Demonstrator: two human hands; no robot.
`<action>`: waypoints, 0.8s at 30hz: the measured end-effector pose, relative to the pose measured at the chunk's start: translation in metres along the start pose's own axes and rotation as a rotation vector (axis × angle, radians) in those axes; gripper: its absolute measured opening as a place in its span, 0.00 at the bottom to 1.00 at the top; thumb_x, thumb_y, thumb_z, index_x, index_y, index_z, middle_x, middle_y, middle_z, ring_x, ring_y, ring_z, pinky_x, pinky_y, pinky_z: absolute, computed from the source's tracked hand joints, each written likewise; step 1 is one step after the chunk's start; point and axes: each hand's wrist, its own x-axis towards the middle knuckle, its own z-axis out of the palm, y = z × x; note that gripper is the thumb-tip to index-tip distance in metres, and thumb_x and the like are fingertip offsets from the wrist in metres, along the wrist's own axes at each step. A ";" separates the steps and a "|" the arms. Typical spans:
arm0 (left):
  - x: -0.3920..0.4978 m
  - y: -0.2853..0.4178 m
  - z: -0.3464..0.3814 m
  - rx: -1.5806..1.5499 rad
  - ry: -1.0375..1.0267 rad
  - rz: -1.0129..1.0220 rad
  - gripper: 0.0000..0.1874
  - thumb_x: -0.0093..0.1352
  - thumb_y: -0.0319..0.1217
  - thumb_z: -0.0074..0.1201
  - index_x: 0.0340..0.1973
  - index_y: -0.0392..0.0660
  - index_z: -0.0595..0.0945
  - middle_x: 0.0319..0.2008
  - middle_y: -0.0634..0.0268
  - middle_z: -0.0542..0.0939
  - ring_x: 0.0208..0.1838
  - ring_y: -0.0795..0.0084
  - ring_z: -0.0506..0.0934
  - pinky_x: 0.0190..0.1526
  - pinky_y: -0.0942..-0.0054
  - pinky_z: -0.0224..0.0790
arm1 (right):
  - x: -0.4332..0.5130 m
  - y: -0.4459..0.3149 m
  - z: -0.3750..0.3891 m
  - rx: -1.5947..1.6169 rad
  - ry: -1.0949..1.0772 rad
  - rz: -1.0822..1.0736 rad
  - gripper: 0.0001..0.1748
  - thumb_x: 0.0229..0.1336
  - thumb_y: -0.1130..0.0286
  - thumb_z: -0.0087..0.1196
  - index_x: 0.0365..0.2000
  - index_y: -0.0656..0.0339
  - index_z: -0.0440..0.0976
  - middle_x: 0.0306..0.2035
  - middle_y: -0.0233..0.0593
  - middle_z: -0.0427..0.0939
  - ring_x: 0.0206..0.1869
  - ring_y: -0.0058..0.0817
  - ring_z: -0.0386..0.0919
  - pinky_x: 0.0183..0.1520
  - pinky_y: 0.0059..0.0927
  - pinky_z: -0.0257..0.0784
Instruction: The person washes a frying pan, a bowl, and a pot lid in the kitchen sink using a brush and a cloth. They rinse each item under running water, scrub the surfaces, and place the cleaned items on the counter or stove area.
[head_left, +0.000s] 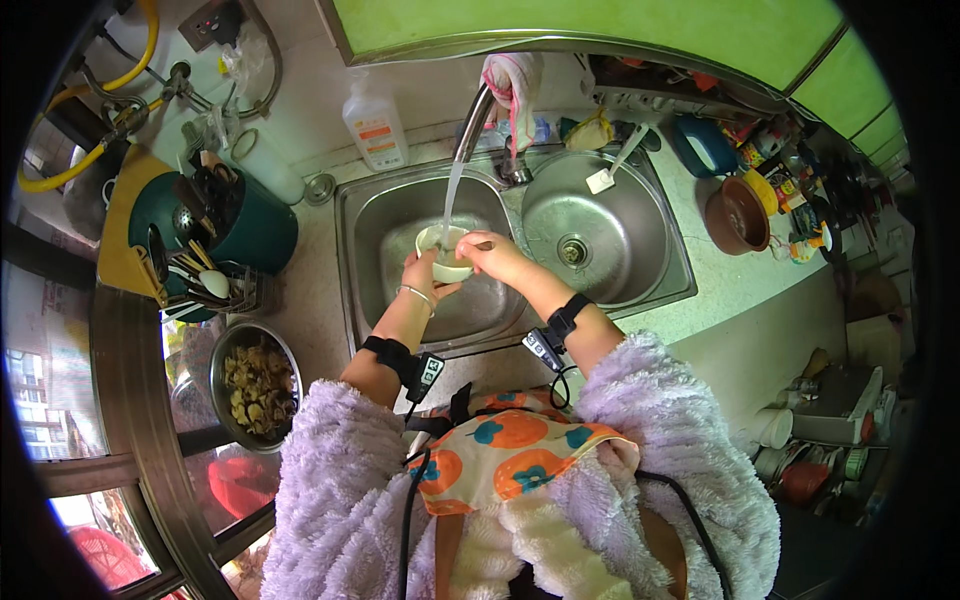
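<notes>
Over the left basin of a stainless steel double sink (367, 285), my left hand (424, 276) grips a small pale bowl (452, 272) from its left side and below. My right hand (487, 253) is at the bowl's right rim, its fingers bent over the inside; whether they hold anything is hidden. From the curved metal faucet (475, 124) a stream of water (452, 191) runs into the bowl. A pink-edged cloth (517, 86) hangs over the faucet. The right basin (615, 255) has a drain strainer (572, 251) in its bottom.
A white-handled brush (602, 180) lies at the right basin's back edge. Behind the sink stands a white plastic bottle (375, 131). To the left are a green bucket (262, 225) with utensils and a metal bowl of food pieces (259, 386). A brown pot (736, 216) stands on the right counter.
</notes>
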 end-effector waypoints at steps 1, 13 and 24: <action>0.001 0.002 -0.003 -0.032 -0.047 -0.070 0.22 0.67 0.39 0.42 0.55 0.54 0.61 0.48 0.54 0.71 0.47 0.54 0.73 0.42 0.50 0.71 | -0.001 -0.001 0.000 -0.031 -0.005 0.085 0.12 0.55 0.63 0.44 0.29 0.57 0.75 0.27 0.30 0.76 0.19 0.20 0.70 0.26 0.23 0.66; -0.018 0.019 -0.013 1.295 0.473 0.739 0.36 0.54 0.34 0.58 0.58 0.63 0.63 0.53 0.53 0.63 0.56 0.55 0.64 0.49 0.62 0.65 | -0.013 -0.003 -0.027 -0.089 0.156 0.126 0.14 0.58 0.61 0.44 0.28 0.59 0.74 0.27 0.35 0.77 0.22 0.24 0.71 0.28 0.26 0.67; 0.004 0.010 -0.016 0.052 0.127 0.228 0.24 0.63 0.34 0.49 0.54 0.49 0.64 0.50 0.55 0.70 0.50 0.57 0.71 0.51 0.55 0.66 | -0.013 -0.016 -0.010 0.384 0.192 0.226 0.19 0.61 0.57 0.43 0.35 0.64 0.73 0.28 0.34 0.77 0.19 0.16 0.68 0.25 0.16 0.65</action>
